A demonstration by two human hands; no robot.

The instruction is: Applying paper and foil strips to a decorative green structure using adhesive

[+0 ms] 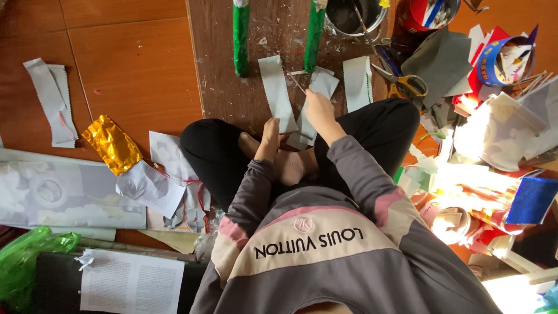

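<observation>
I sit cross-legged in front of a scuffed brown board (221, 87). My left hand (269, 132) pinches the near end of a pale grey paper strip (276, 87) that lies on the board. My right hand (319, 110) grips a thin stick-like tool (296, 83), its tip pointing up and left over a second pale strip (323, 84). A third strip (357, 81) with zigzag edges lies to the right. Two green-wrapped rods (240, 38) (314, 35) lie upright on the board beyond the strips.
Yellow-handled scissors (408, 85) and a metal pot (354, 14) sit at the board's far right. A blue tape roll (494, 61) and heaped paper scraps crowd the right. Gold foil (111, 143), grey paper strips (51, 99), a green plastic bag (29, 256) and a printed page (131, 282) lie left.
</observation>
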